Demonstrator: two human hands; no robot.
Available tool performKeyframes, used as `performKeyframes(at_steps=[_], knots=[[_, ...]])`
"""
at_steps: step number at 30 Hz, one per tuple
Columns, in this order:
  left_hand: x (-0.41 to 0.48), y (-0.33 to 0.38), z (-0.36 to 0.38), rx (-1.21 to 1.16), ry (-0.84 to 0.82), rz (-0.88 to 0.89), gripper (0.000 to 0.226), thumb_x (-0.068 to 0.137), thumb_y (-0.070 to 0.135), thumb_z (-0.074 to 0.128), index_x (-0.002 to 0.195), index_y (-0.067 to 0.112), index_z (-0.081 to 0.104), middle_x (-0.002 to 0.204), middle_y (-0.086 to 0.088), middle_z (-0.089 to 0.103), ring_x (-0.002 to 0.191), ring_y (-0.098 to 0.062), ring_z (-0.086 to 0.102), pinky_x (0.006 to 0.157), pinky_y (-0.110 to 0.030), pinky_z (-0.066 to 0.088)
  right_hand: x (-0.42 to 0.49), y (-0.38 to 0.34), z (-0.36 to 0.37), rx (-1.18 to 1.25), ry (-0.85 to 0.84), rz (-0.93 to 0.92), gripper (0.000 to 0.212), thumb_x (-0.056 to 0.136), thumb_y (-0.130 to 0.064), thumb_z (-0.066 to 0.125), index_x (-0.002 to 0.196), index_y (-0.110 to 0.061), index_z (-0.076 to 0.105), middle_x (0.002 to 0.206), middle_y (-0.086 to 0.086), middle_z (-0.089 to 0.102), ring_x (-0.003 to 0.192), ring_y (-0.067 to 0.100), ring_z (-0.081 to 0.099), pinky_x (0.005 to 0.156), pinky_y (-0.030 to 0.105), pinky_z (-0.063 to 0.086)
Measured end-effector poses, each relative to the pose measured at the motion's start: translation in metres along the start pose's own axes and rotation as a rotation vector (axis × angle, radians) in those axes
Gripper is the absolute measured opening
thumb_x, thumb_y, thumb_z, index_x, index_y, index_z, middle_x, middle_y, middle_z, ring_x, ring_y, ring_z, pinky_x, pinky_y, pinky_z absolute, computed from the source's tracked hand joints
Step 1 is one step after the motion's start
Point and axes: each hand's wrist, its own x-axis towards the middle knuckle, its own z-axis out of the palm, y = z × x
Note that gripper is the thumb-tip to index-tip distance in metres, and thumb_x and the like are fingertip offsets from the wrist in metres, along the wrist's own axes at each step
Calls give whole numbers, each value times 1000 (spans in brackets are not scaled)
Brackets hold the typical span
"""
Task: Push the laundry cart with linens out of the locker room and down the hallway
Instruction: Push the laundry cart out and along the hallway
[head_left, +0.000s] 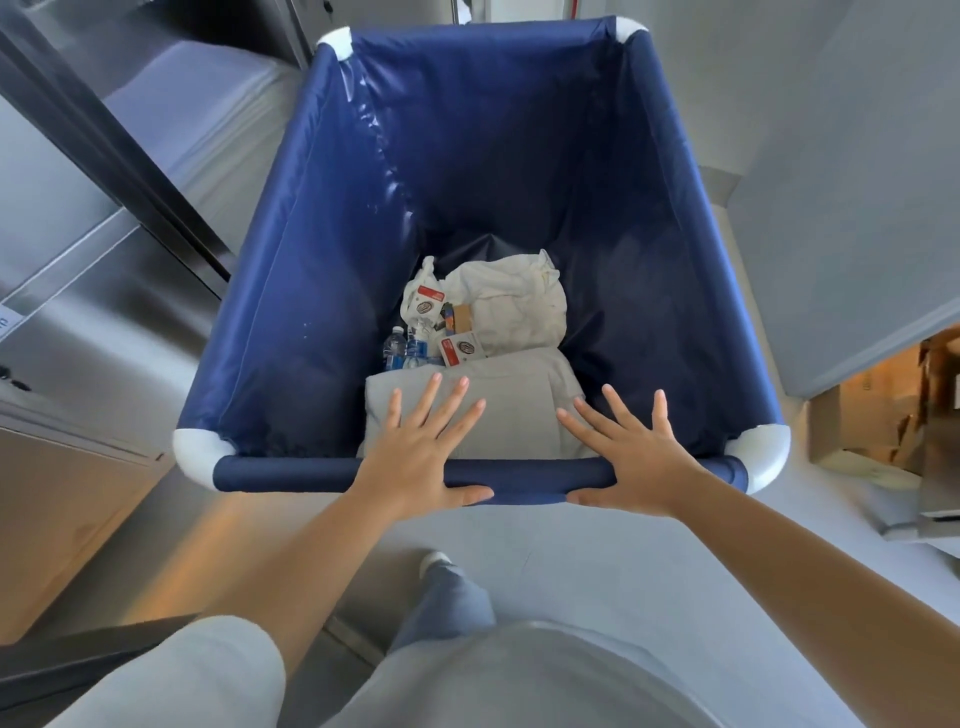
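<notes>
Both hands resting on near rail of cart (332, 475): left hand (423, 452) and right hand (631, 460) flat, fingers splayed, thumbs under rail, not gripping. Linens (511, 410) lying in cart bottom, bottles (402, 351) beyond. Boxes (878, 415) right of cart.

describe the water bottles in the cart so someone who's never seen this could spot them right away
Look into the big navy blue laundry cart that both hands push. On its floor, left of the crumpled white linens, stand the water bottles. They are the only clear plastic items with blue labels.
</notes>
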Motion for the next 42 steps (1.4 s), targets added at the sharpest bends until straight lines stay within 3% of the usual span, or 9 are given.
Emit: performKeyframes(at_steps=[4,9,11,16,21,25,30,37,42], knots=[[25,-20,-6,-2,-1,45,91,74,81,19,146,28,3,156,-1,-4,143,-32,-4,108,-63,9,21,5,-11,16,4,51,87,75,-80,23,126,-45,-38,158,-10,-13,141,20,-25,101,61,-24],[56,-45,-14,-20,29,121,87,77,76,27,145,22,21,154,-8,18,140,-36,17,102,-65,23,48,9,-27,74,11,119,89,73,-79,27,124,-49,-40,157,-12,-11,135,12,-29,101,57,-27],[71,-56,-14,-35,33,140,87,77,76,28,146,24,18,155,-7,14,141,-35,14,103,-65,21,61,6,-31,63,44,139,89,73,-79,26,124,-49,-40,158,-11,-10,138,14,-27,102,58,-25],[112,-84,-14,-35,8,136,92,73,81,19,146,30,-3,153,1,-17,142,-27,-14,110,-59,-2,102,1,-47,65,71,181,92,71,-80,26,125,-46,-41,158,-11,-10,142,19,-23,104,61,-20],[154,-106,-23,18,19,131,95,70,82,19,147,28,4,156,-3,-7,144,-29,-5,110,-58,1,135,17,-59,98,118,245,96,63,-85,20,125,-45,-42,158,-12,-5,143,18,-19,106,60,-18],[196,-123,-29,33,-12,150,97,68,83,16,146,29,-2,151,-1,-22,143,-29,-14,110,-57,-6,163,37,-72,129,146,260,98,63,-84,23,130,-42,-37,158,-12,1,143,18,-17,107,58,-17],[260,-145,-34,15,-49,156,97,66,84,14,146,31,-3,148,0,-27,135,-28,-29,110,-60,3,207,72,-92,178,186,287,95,66,-84,19,128,-42,-40,159,-12,-2,142,16,-22,107,54,-20],[344,-169,-52,25,-49,132,96,70,83,23,146,30,-3,156,-5,-14,142,-31,-15,110,-59,7,268,127,-123,174,185,303,87,68,-84,9,125,-42,-43,158,-10,-10,141,21,-25,104,57,-23],[408,-186,-64,46,-70,125,97,69,84,25,145,33,-7,155,-1,-17,142,-30,-16,109,-62,5,309,166,-144,194,177,339,87,67,-84,8,118,-43,-49,158,-9,-11,142,23,-22,105,59,-19]])
